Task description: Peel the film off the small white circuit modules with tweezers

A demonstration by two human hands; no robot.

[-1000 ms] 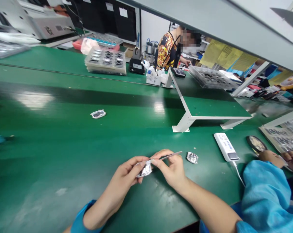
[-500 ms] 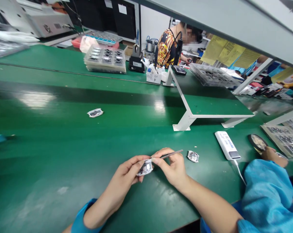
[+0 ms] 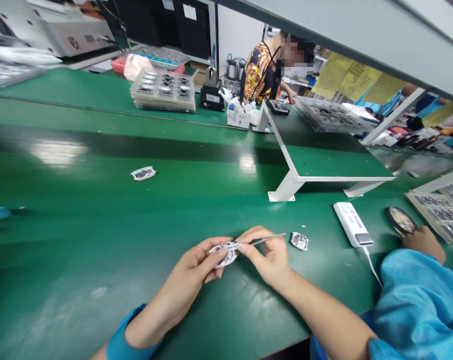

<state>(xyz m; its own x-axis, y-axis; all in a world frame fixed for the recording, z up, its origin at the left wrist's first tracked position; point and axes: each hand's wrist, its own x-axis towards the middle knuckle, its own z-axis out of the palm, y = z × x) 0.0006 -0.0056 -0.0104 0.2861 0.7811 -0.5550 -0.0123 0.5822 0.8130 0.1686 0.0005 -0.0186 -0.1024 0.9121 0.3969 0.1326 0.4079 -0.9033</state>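
Observation:
My left hand (image 3: 196,265) is closed around a small white-rimmed watch-like casing (image 3: 226,256) with electronic parts inside, the thumb lying across its face. At the casing's right edge, my right hand (image 3: 266,255) pinches a pair of slim metal tweezers (image 3: 269,238). The back end of the tweezers sticks out to the right; their tips are hidden by the fingers and too small to make out. Just right of my right hand lies a similar casing (image 3: 299,241) on the green tabletop (image 3: 136,280). Another such casing (image 3: 143,173) rests farther off to the left.
A white raised stand (image 3: 282,192) with a green top is ahead right. A white cabled device (image 3: 352,225) lies near a co-worker's blue sleeve (image 3: 417,290) and round black dish (image 3: 401,221). Stacked trays (image 3: 164,92) and a white box (image 3: 238,117) stand at the back.
The casing in my left hand has tilted flatter, and my left thumb has moved onto its face. The co-worker's hand at right has shifted left, towards the round dish.

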